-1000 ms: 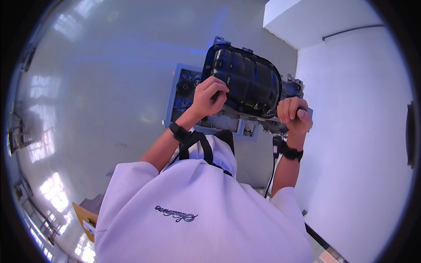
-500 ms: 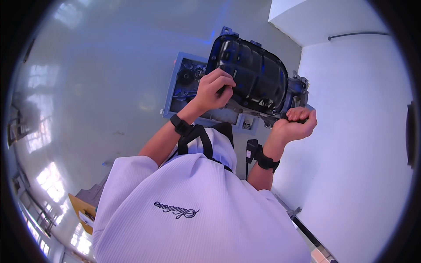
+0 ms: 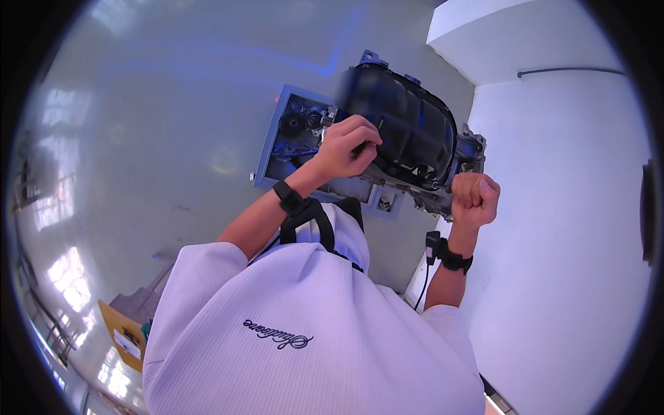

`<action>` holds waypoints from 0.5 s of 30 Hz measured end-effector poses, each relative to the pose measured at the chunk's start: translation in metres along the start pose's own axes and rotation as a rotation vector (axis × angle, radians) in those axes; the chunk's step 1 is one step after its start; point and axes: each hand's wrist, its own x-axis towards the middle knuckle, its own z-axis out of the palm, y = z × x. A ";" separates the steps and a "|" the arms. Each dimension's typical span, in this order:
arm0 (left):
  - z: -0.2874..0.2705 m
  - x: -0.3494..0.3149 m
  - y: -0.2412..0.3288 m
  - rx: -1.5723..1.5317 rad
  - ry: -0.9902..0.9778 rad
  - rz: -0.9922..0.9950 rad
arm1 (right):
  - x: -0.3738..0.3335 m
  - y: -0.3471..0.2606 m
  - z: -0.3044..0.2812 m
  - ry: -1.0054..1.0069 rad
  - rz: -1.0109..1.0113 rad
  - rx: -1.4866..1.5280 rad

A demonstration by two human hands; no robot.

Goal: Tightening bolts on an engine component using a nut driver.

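A black ribbed oil pan (image 3: 418, 114) faces up on an engine (image 3: 472, 149), its far left end blurred. My left hand (image 3: 349, 146) is closed at the pan's near left edge, and a bit of something dark shows between its fingers and palm. Beside the near right corner of the engine, my right hand (image 3: 476, 197) makes a fist. Whatever it holds is hidden by the fingers.
A blue-grey metal tray (image 3: 266, 149) with dark round parts and other metal pieces lies under and left of the engine. The white wall (image 3: 553, 207) stands close on the right. Glossy grey floor (image 3: 173, 138) spreads to the left. A brown board (image 3: 123, 339) is at lower left.
My right hand has turned from palm-up to a more upright fist and swung slightly right; the dark handle seen in it earlier is now hidden. My left hand shifted slightly right and nearer.
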 end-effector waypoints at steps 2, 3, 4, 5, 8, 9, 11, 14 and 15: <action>0.001 0.001 0.001 -0.002 -0.010 -0.021 | -0.005 0.004 0.015 0.418 -0.106 -0.034; 0.002 0.001 0.001 -0.006 -0.015 -0.022 | -0.004 0.006 0.025 0.424 -0.106 -0.035; 0.001 0.001 0.002 -0.007 0.002 -0.038 | 0.001 0.008 0.036 0.662 -0.178 -0.083; 0.001 0.001 0.003 -0.008 0.019 -0.054 | 0.005 0.010 0.047 0.900 -0.251 -0.133; 0.000 0.001 0.003 -0.026 0.027 -0.072 | 0.018 0.014 0.065 1.167 -0.299 -0.226; 0.001 0.000 0.003 -0.033 0.024 -0.064 | 0.017 0.012 0.061 1.172 -0.310 -0.227; 0.000 0.000 0.004 -0.051 0.020 -0.100 | 0.014 0.005 0.049 0.894 -0.147 -0.161; -0.002 0.002 0.005 -0.060 0.010 -0.080 | 0.003 -0.003 0.033 0.767 -0.134 -0.124; 0.000 0.003 0.004 -0.065 0.005 -0.074 | -0.002 -0.005 0.026 0.664 -0.150 -0.119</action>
